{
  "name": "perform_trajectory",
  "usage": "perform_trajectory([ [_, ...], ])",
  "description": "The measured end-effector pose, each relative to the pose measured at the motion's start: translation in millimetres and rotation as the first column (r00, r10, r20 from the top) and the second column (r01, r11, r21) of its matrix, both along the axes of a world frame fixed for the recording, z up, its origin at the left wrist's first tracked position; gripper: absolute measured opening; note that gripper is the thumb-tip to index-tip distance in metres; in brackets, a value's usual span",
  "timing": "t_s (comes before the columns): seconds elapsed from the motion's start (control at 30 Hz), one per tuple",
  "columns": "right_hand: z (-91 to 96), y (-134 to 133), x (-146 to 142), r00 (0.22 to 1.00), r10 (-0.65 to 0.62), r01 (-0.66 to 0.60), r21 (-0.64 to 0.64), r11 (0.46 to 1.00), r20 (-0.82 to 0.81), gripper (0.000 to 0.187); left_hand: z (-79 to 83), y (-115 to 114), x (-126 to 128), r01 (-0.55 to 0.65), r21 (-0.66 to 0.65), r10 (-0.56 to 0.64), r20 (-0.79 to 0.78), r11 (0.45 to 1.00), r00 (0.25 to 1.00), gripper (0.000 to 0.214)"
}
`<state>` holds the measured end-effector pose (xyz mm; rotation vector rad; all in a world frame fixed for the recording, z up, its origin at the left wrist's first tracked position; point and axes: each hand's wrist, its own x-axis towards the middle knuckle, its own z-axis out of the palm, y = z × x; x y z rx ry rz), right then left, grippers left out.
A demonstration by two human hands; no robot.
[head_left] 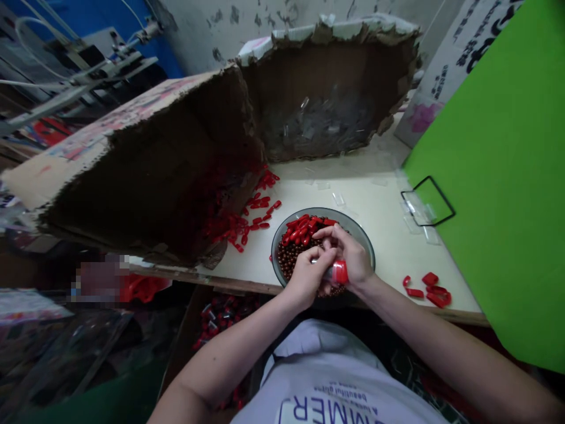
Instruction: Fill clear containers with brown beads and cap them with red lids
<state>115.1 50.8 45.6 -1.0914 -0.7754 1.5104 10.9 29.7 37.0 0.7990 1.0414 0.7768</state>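
Head view: left hand (306, 278) has its fingers closed around a clear tube (321, 272), right hand (349, 256) is gripping the tube's red cap (340, 272) (tube partly hidden by fingers). Both are just above a glass bowl (322, 211) of brown beads (289, 262) and red capsules (305, 228). More red capsules (260, 215) lie on the pale table (375, 259) beside a torn cardboard box (145, 176).

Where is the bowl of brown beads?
In the head view, the glass bowl sits on the cream tabletop under the left hand and right hand.
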Motion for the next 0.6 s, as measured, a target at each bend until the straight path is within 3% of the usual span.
perform_trajectory([
  [0.13,2.1,5.1,-2.1,0.962,0.002,-0.042,-0.143,0.989,-0.272,0.038,1.2,2.1,-7.6,-0.061,0.016,0.059,0.125,0.998,0.99,0.039],
  [0.27,-4.0,1.9,-5.4,0.971,-0.062,0.024,-0.161,0.987,-0.231,0.034,2.0,-2.1,-19.1,-0.167,0.031,0.162,0.112,0.986,0.98,0.039],
  [0.37,-2.2,8.2,-7.9,0.98,-0.049,0.02,-0.152,0.988,-0.193,0.032,2.3,-3.8,-30.4,-0.175,0.036,0.172,0.069,0.984,0.983,0.04],
  [0.5,12.7,27.8,-16.6,0.976,0.133,-0.145,-0.06,0.988,-0.172,0.032,5.4,-3.3,-42.5,-0.082,0.073,0.083,-0.005,0.994,0.997,0.04],
  [0.6,19.3,35.1,-30.7,0.963,0.267,-0.267,0.022,0.964,-0.041,0.037,6.9,-3.0,-44.2,-0.069,0.098,0.074,-0.042,0.993,0.996,0.039],
])
